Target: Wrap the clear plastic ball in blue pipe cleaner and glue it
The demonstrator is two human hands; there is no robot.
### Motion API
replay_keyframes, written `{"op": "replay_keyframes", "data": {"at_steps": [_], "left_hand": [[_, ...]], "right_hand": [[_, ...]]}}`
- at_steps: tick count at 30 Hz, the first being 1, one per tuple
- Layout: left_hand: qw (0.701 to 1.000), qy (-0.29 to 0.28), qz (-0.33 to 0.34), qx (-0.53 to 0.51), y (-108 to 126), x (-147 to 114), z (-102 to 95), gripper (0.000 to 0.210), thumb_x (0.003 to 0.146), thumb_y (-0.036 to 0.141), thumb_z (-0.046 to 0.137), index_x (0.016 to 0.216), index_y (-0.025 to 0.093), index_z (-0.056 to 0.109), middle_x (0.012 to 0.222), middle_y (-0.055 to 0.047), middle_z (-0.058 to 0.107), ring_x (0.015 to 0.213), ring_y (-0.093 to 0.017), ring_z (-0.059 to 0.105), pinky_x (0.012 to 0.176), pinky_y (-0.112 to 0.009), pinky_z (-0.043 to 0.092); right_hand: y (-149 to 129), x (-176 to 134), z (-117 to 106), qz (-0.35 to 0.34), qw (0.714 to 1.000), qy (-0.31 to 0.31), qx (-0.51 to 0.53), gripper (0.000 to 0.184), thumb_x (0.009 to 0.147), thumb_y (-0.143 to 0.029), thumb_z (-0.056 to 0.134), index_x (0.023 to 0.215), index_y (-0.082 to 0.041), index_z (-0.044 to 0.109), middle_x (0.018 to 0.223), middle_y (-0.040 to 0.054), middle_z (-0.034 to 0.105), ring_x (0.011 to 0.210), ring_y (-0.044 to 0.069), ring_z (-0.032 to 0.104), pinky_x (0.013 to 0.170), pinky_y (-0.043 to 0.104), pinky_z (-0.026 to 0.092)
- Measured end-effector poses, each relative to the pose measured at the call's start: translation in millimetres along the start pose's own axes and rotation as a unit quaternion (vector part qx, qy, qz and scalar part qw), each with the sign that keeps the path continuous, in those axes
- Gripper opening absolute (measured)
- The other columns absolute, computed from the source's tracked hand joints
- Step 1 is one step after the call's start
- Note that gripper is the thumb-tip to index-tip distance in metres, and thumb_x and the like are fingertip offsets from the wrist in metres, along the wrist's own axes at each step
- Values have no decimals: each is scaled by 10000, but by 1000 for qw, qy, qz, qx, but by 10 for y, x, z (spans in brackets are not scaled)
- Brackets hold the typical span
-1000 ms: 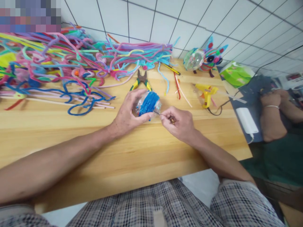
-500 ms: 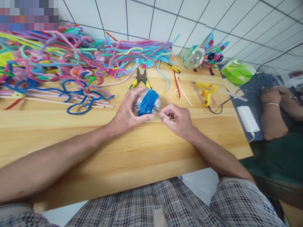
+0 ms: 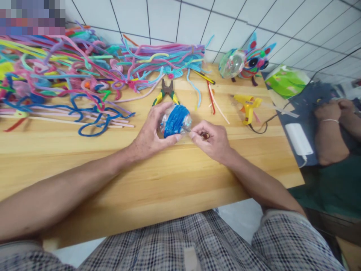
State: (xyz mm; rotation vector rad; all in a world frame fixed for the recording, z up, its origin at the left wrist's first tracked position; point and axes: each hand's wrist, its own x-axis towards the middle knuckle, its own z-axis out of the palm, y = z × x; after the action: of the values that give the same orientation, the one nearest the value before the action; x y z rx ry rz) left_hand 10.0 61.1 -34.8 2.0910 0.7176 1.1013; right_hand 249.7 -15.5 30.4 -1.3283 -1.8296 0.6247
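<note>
My left hand [image 3: 150, 132] is wrapped round a clear plastic ball [image 3: 177, 119] with a wide band of blue pipe cleaner about its middle. The thumb lies along the near side of the ball and the fingers curl over its far side. In my closed right hand [image 3: 216, 142] is a small pair of scissors [image 3: 205, 135], with dark reddish handle loops partly covered by the fingers. Their metal tip points left and meets the ball's right side by the blue band's edge. Pliers [image 3: 167, 90] with yellow and green handles lie just behind the ball.
Piles of coloured pipe cleaners [image 3: 166, 60] fill the back and left of the wooden table [image 3: 146, 180]. At right are a yellow glue gun [image 3: 248, 107] with its cord, a colourful animal figure [image 3: 255, 62], a green packet [image 3: 286, 82] and a white box [image 3: 299, 139]. Another person's arms [image 3: 331, 131] rest beyond.
The view has shifted slightly. The left hand keeps its hold while the ball turns a little, and the scissors stay at its right side.
</note>
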Motion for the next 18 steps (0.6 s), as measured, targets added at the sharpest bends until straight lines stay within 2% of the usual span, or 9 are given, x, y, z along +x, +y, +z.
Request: {"op": "replay_keyframes", "data": {"at_steps": [5, 10, 18], "left_hand": [[999, -19, -25, -40, 6, -3, -44, 748, 1073, 745, 592, 1696, 357, 452, 1682, -117, 559, 1573, -369, 555, 1356, -576, 471], [997, -11, -46, -53, 3, 0, -25, 816, 1026, 785, 649, 1675, 326, 464, 1667, -131, 569, 1567, -372, 567, 1354, -571, 478], [993, 8, -53, -103, -16, -13, 34, 829, 968, 740, 783, 1620, 309, 506, 1618, -150, 596, 1515, -362, 611, 1317, -577, 503]], "right_hand": [[21, -1, 18, -6, 1000, 0, 13, 176, 962, -279, 653, 791, -250, 625, 631, -70, 607, 500, 82, 468, 536, 250, 405], [29, -10, 25, -7, 1000, -1, 3, 172, 959, -268, 654, 790, -249, 629, 619, -74, 584, 513, 85, 465, 541, 252, 398], [48, -18, 39, -45, 999, 13, 16, 191, 972, -229, 675, 788, -233, 625, 619, -85, 575, 500, 67, 442, 544, 234, 394]]}}
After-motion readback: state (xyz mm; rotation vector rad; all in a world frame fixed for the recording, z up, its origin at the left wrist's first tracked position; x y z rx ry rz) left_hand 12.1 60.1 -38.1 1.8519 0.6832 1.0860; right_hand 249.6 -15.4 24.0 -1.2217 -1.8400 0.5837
